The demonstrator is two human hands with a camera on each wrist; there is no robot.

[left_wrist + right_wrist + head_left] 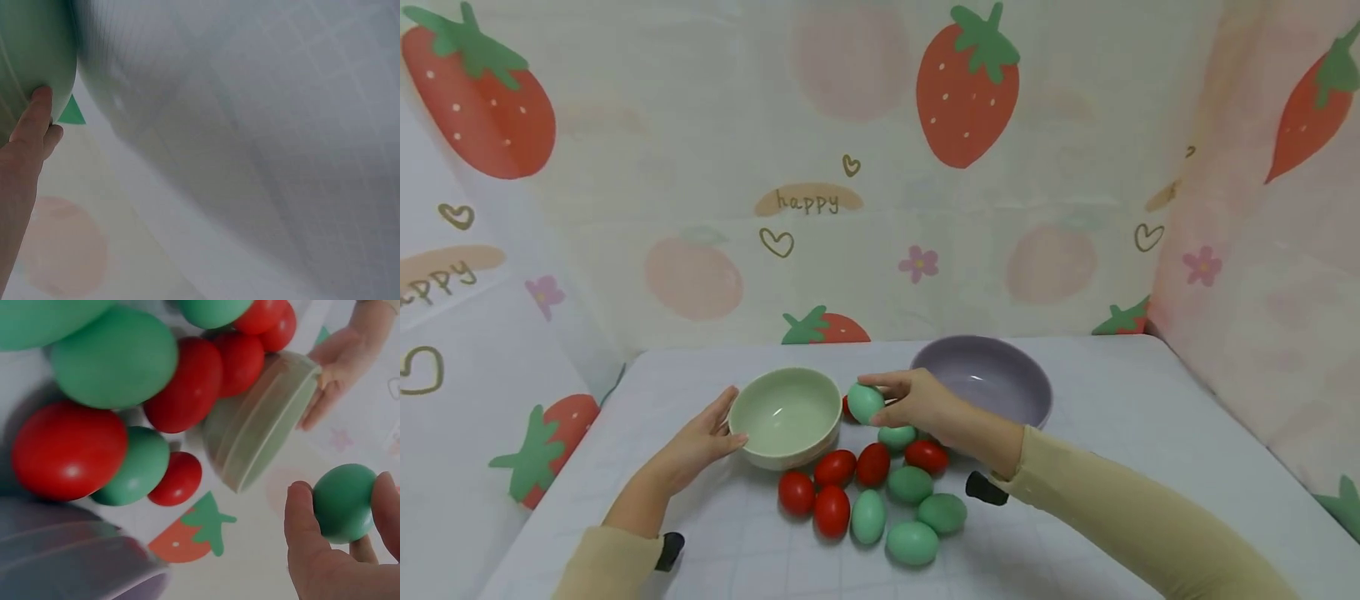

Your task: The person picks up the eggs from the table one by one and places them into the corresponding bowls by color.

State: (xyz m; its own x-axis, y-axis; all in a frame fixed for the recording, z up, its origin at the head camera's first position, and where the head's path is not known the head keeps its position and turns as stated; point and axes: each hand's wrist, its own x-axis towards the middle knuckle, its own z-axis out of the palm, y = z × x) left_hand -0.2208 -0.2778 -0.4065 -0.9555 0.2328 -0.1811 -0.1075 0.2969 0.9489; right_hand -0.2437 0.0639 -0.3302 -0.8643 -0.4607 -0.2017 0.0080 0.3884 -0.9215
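Observation:
My right hand (pixel 921 400) pinches a light green egg (pixel 866 403) between thumb and fingers, above the table just right of the light green bowl (pixel 786 457). In the right wrist view that egg (pixel 343 503) is clear of everything but the fingers. On the bowl's left side, my left hand (pixel 703 437) rests with fingers and thumb spread against the outer wall; the left wrist view shows a straight finger touching the bowl (pixel 47 44). The bowl's visible inside holds nothing. Red eggs (pixel 832 511) and green eggs (pixel 912 543) lie together in front of the bowls, several of each.
A wider purple bowl (pixel 1037 392) stands at the back right, partly behind my right hand and forearm. White checked cloth (pixel 1112 517) covers the table. A strawberry-printed curtain (pixel 880 150) hangs behind and at both sides.

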